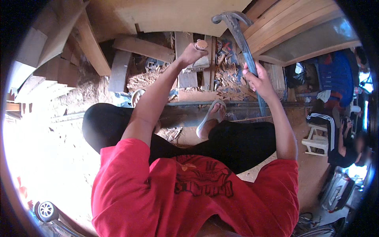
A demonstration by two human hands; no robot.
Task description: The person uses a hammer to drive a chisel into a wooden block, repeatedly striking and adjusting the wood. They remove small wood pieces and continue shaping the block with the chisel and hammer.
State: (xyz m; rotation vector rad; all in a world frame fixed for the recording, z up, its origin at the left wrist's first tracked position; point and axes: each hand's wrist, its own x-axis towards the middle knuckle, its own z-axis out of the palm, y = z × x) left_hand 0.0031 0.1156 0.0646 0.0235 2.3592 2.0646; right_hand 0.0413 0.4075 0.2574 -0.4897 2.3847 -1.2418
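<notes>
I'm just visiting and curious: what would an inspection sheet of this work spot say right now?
Surface: bare dirt ground, sunlit at left, with planks laid under the hands.
Job's things: claw hammer, raised; small wooden piece, held on end over a plank.
Clutter: wood chips and offcuts among the planks.
Hands: left hand grips the wooden piece; right hand grips the hammer handle.
Cables: nothing seen.
Surroundings: stacked boards at upper right; white stool; another person seated at right; sandalled foot on a board.
</notes>
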